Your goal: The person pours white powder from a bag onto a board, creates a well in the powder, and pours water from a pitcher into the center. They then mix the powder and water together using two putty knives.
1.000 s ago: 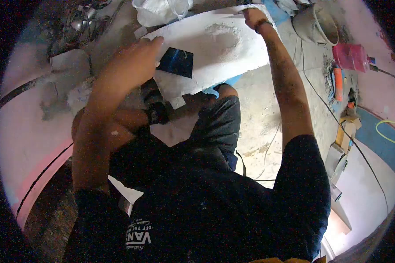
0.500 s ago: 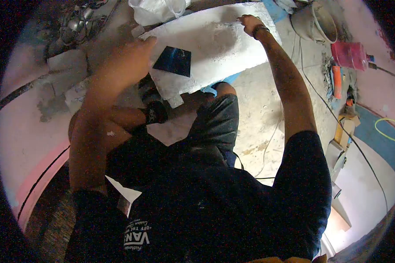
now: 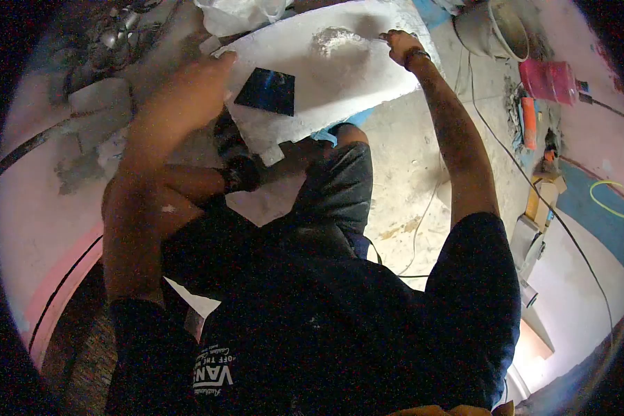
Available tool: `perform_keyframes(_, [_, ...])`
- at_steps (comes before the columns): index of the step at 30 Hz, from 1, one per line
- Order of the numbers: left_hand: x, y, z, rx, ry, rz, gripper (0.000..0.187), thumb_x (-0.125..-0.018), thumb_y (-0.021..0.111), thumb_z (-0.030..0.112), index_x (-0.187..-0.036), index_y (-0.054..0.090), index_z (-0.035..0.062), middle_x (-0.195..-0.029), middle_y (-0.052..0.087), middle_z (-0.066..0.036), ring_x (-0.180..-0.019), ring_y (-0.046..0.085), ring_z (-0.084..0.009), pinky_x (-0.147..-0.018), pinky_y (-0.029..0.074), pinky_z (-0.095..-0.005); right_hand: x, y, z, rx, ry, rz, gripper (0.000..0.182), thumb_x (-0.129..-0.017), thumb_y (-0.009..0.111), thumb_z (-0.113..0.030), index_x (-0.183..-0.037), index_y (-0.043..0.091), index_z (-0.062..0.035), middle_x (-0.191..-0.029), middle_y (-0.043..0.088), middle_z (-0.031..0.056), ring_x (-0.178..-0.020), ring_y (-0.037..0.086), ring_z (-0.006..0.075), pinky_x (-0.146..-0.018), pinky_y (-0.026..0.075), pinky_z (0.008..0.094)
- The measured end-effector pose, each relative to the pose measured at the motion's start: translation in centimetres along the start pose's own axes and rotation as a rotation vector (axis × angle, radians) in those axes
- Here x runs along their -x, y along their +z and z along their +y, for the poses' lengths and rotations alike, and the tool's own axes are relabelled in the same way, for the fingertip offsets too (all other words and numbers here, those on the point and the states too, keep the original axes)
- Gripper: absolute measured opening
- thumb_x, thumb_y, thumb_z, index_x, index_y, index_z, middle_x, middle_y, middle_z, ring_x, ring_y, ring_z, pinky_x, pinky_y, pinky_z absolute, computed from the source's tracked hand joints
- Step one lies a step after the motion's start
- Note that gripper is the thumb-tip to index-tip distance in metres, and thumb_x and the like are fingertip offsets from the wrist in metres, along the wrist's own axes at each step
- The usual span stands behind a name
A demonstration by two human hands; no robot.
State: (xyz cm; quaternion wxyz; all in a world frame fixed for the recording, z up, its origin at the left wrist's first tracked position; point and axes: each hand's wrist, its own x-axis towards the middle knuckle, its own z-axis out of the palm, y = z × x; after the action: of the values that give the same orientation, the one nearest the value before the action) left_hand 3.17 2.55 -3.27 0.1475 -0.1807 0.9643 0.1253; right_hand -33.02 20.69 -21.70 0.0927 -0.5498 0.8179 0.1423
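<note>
A dusty concrete floor [image 3: 409, 159] is carrying a white slab [image 3: 340, 69] under the right hand [image 3: 399, 43], a grey bucket [image 3: 492, 28] sitting just beyond it.

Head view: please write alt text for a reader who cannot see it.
A person looks down at a white slab across their lap, left hand by a dark square blade, right hand at a heap of grey powder. A bucket and pink container stand on the floor.

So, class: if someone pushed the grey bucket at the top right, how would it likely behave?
The grey bucket stands upright on the floor, so it would probably slide rather than roll. Its mortar-crusted wall suggests weight, though the contents are unclear. Pushed near the rim, it might tip.
</note>
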Motion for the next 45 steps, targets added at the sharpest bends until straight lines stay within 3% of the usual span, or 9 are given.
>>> perform_keyframes(9, [0.0,-0.1,0.3,0.0,0.002,0.052,0.047,-0.073,0.053,0.008,-0.117,0.041,0.0017,-0.102,0.054,-0.022,-0.094,0.053,-0.0351,-0.081,0.042,-0.0433,4.7,0.8,-2.3,-0.122,0.116,-0.004,0.03,-0.065,0.052,-0.015,-0.093,0.058,-0.0059,-0.085,0.061,0.0163,-0.08,0.059,0.0321,-0.074,0.048,0.0401])
perform_keyframes(14, [-0.5,1.0,-0.9,0.005,0.073,0.087,0.045,-0.073,0.051,0.008,-0.117,0.042,0.0024,-0.101,0.055,-0.021,-0.093,0.053,-0.0353,-0.081,0.042,-0.0429,6.2,-0.3,-3.6,-0.276,0.289,0.225,0.028,-0.065,0.054,-0.022,-0.086,0.06,-0.0054,-0.082,0.061,0.0184,-0.078,0.059,0.0338,-0.071,0.049,0.04])
perform_keyframes(22, [-0.6,0.4,-0.5,-0.01,0.056,0.059,0.045,-0.071,0.046,0.003,-0.117,0.044,0.0031,-0.099,0.055,-0.022,-0.092,0.054,-0.0358,-0.081,0.042,-0.0431,6.6,0.7,-3.1,-0.462,0.684,0.023,0.032,-0.065,0.058,-0.028,-0.086,0.062,-0.0038,-0.087,0.062,0.0169,-0.084,0.06,0.0301,-0.075,0.048,0.0363])
perform_keyframes(25, [-0.8,0.5,-0.8,-0.026,0.052,-0.026,0.053,-0.075,0.059,0.013,-0.122,0.037,0.0056,-0.111,0.051,-0.019,-0.099,0.051,-0.0362,-0.085,0.041,-0.0414,6.6,0.6,-4.8,-0.518,0.711,0.035,0.035,-0.066,0.06,-0.032,-0.087,0.062,-0.0035,-0.088,0.062,0.017,-0.084,0.06,0.0301,-0.075,0.048,0.0362])
perform_keyframes(34, [-0.6,0.4,-0.3,-0.012,0.006,-0.015,0.054,-0.073,0.061,0.014,-0.122,0.039,0.0078,-0.11,0.052,-0.018,-0.098,0.05,-0.0365,-0.085,0.041,-0.0417,5.1,-0.4,-6.9,-0.45,0.64,0.073,0.032,-0.069,0.059,-0.033,-0.088,0.061,-0.0084,-0.089,0.062,0.0144,-0.085,0.059,0.0311,-0.074,0.049,0.0387])
perform_keyframes(37, [0.0,0.6,-0.4,-0.01,0.019,0.057,0.043,-0.073,0.046,0.005,-0.116,0.043,0.004,-0.102,0.055,-0.02,-0.091,0.054,-0.0354,-0.08,0.043,-0.0432,7.3,-0.5,-6.4,-0.538,0.688,0.182,0.031,-0.066,0.058,-0.025,-0.093,0.059,-0.0096,-0.089,0.061,0.0161,-0.084,0.059,0.0316,-0.074,0.049,0.0395])
perform_keyframes(41, [-0.2,0.2,-0.5,-0.065,0.026,0.101,0.042,-0.072,0.048,0.006,-0.115,0.044,0.0036,-0.101,0.055,-0.02,-0.091,0.054,-0.0348,-0.08,0.043,-0.043,11.4,-1.2,-8.2,-0.469,0.386,0.027,0.03,-0.071,0.053,-0.021,-0.097,0.057,-0.0082,-0.09,0.06,0.0162,-0.083,0.058,0.0341,-0.075,0.047,0.0409])
perform_keyframes(43, [-0.1,0.3,-0.4,-0.065,-0.015,0.067,0.043,-0.072,0.048,0.006,-0.114,0.044,0.0035,-0.101,0.055,-0.02,-0.092,0.054,-0.0344,-0.081,0.043,-0.0428,11.5,0.9,-9.0,-0.681,0.112,0.132,0.028,-0.068,0.057,-0.023,-0.086,0.059,-0.0023,-0.088,0.058,0.0223,-0.081,0.055,0.0379,-0.071,0.046,0.0423])
perform_keyframes(45, [-0.3,0.3,-0.5,-0.07,0.059,0.096,0.043,-0.072,0.048,0.005,-0.115,0.045,0.0036,-0.101,0.055,-0.02,-0.092,0.054,-0.0337,-0.081,0.043,-0.0426,10.5,2.0,-10.2,-0.564,0.126,0.074,0.026,-0.067,0.059,-0.019,-0.087,0.058,-0.0027,-0.084,0.059,0.0206,-0.079,0.056,0.0369,-0.07,0.046,0.0412])
